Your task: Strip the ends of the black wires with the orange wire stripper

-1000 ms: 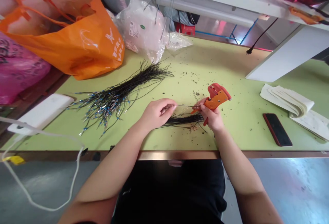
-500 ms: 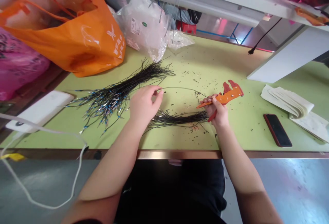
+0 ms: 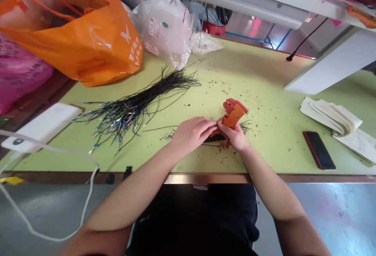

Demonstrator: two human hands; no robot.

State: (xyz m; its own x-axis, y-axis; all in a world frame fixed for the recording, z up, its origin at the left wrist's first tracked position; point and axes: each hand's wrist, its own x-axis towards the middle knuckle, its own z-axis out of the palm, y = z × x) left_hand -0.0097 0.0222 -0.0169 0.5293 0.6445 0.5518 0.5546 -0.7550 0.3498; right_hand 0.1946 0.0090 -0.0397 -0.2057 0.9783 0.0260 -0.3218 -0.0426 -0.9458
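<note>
My right hand (image 3: 236, 136) is closed around an orange and red wire stripper (image 3: 232, 117), its jaws tilted up and away from me. Right beside it, my left hand (image 3: 194, 134) pinches a thin black wire (image 3: 160, 128), whose tail sticks out to the left past the hand. The fingertips of both hands meet near the tool's handle, so the wire's other end is hidden. Under my hands lies a small bundle of black wires (image 3: 246, 126), mostly covered. A larger bundle of black wires (image 3: 152, 93) with blue and silvery ends rests to the left.
Small dark clippings (image 3: 225, 91) are scattered over the green table (image 3: 264, 158). An orange bag (image 3: 111, 52), a clear plastic bag (image 3: 167, 28) and a white power strip (image 3: 44, 126) stand left. A phone (image 3: 319, 150), folded cloth (image 3: 331, 117) and white panel (image 3: 323, 64) are right.
My hands have come together over the small bundle. The left moved right, and the right moved left with the wire stripper, which has turned more upright. The wire no longer spans between them.
</note>
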